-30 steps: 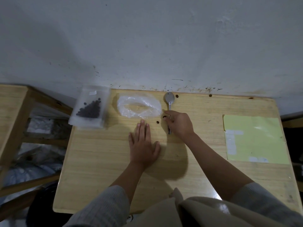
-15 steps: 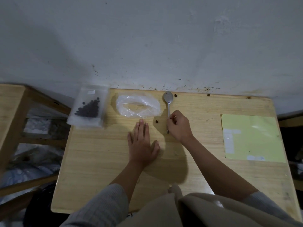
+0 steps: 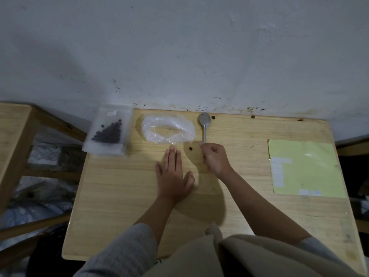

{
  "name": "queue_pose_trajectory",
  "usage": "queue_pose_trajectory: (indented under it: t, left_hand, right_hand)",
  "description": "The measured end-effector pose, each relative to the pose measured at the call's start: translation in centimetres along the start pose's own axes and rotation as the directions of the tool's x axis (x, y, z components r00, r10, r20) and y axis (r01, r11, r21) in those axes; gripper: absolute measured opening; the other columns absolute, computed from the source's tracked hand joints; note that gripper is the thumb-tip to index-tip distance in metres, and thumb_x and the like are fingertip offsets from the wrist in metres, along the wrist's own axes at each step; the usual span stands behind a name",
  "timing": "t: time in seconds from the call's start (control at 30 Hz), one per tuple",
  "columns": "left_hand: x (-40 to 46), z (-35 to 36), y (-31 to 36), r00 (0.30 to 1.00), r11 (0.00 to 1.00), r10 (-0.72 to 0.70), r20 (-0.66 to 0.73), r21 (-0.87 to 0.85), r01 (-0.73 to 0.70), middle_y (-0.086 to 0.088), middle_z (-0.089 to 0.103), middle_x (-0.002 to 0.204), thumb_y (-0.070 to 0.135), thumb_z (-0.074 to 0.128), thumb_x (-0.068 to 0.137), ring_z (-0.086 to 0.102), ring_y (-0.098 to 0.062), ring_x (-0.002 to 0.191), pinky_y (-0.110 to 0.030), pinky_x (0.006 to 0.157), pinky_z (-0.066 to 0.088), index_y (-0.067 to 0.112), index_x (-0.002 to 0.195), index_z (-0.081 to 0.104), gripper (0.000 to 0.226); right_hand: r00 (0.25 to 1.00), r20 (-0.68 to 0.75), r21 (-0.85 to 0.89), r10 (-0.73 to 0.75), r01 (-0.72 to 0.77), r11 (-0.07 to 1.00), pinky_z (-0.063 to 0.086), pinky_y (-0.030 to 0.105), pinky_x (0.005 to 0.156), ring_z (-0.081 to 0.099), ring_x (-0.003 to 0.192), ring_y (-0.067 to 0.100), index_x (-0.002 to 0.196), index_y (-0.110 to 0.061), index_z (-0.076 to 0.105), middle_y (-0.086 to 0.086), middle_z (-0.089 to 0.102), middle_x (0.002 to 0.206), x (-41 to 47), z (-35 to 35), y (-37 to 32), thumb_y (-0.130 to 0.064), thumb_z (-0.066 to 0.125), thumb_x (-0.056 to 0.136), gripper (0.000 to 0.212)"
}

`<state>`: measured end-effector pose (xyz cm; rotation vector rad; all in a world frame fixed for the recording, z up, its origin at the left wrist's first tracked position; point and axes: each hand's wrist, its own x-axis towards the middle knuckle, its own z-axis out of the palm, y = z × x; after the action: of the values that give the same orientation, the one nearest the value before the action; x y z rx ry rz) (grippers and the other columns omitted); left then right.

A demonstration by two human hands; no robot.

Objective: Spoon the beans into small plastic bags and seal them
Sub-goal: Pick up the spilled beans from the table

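Observation:
A clear plastic box (image 3: 107, 130) with dark beans (image 3: 108, 132) in it sits at the table's far left corner, partly over the edge. To its right lies a heap of small clear plastic bags (image 3: 167, 129). A metal spoon (image 3: 204, 121) lies bowl-up near the wall, and my right hand (image 3: 214, 157) grips its handle with curled fingers. My left hand (image 3: 172, 173) rests flat on the wooden table (image 3: 119, 192), fingers straight, just below the bags. A single loose bean (image 3: 190, 148) lies between my hands.
A yellow-green sheet (image 3: 303, 168) lies at the table's right side. The white wall runs along the far edge. A wooden frame (image 3: 18, 128) stands to the left, with clutter on the floor beneath it.
My right hand has closed more firmly round the spoon handle, its fingers now curled in a fist. The left hand has stayed flat in place.

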<state>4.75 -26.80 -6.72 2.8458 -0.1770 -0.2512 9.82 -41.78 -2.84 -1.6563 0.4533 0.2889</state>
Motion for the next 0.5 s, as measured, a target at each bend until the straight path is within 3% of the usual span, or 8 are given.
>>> queue_pose_trajectory:
  t: [0.1, 0.17, 0.27, 0.33, 0.5]
  left_hand:
    - [0.0, 0.1, -0.1, 1.0, 1.0, 0.007, 0.005, -0.005, -0.007, -0.013, 0.021, 0.156, 0.049, 0.042, 0.078, 0.02, -0.027, 0.144, -0.06, 0.107, 0.022, 0.005, 0.144, 0.032, 0.08]
    - [0.0, 0.2, -0.1, 1.0, 1.0, 0.007, 0.008, -0.01, -0.006, -0.013, 0.019, 0.156, 0.05, 0.041, 0.079, 0.018, -0.026, 0.144, -0.059, 0.108, 0.021, 0.005, 0.145, 0.03, 0.081]
    - [0.0, 0.1, -0.2, 1.0, 1.0, 0.009, 0.014, 0.001, -0.009, -0.013, 0.018, 0.157, 0.052, 0.039, 0.082, 0.017, -0.026, 0.145, -0.059, 0.108, 0.02, 0.005, 0.146, 0.028, 0.08]
    - [0.0, 0.1, -0.2, 1.0, 1.0, 0.008, 0.016, 0.006, -0.008, -0.013, 0.017, 0.157, 0.053, 0.038, 0.083, 0.015, -0.026, 0.145, -0.058, 0.109, 0.019, 0.005, 0.146, 0.027, 0.08]
    - [-0.1, 0.1, -0.2, 1.0, 1.0, 0.003, 0.022, 0.01, -0.003, -0.013, 0.018, 0.157, 0.054, 0.035, 0.084, 0.015, -0.025, 0.145, -0.059, 0.109, 0.02, 0.005, 0.146, 0.028, 0.079]
  right_hand:
    - [0.984, -0.058, -0.352, -0.167, 0.136, 0.926, 0.037, 0.019, 0.051, 0.04, 0.043, 0.006, 0.06, -0.009, 0.06, -0.005, 0.044, 0.046, 0.6, 0.4, 0.5, -0.031, 0.069, 0.083, 0.033]
    - [0.974, -0.04, -0.51, -0.222, 0.171, 0.843, 0.042, 0.023, 0.055, 0.048, 0.05, 0.006, 0.084, -0.013, 0.072, -0.008, 0.052, 0.053, 0.6, 0.6, 0.6, -0.032, 0.071, 0.081, 0.02]
    - [0.971, 0.003, -0.668, -0.24, 0.18, 0.722, 0.053, 0.03, 0.07, 0.066, 0.083, 0.018, 0.112, -0.021, 0.068, 0.001, 0.073, 0.09, 0.8, 1.1, 0.3, -0.035, 0.065, 0.084, 0.031]
    - [0.971, 0.049, -0.726, -0.234, 0.195, 0.66, 0.054, 0.034, 0.076, 0.066, 0.096, 0.021, 0.113, -0.025, 0.068, 0.001, 0.072, 0.105, 1.1, 1.4, 0.3, -0.034, 0.061, 0.087, 0.029]
    - [0.966, 0.132, -0.793, -0.221, 0.237, 0.561, 0.052, 0.033, 0.069, 0.064, 0.09, 0.024, 0.102, -0.021, 0.07, 0.002, 0.071, 0.096, 1.5, 1.9, 0.3, -0.029, 0.054, 0.091, 0.022]
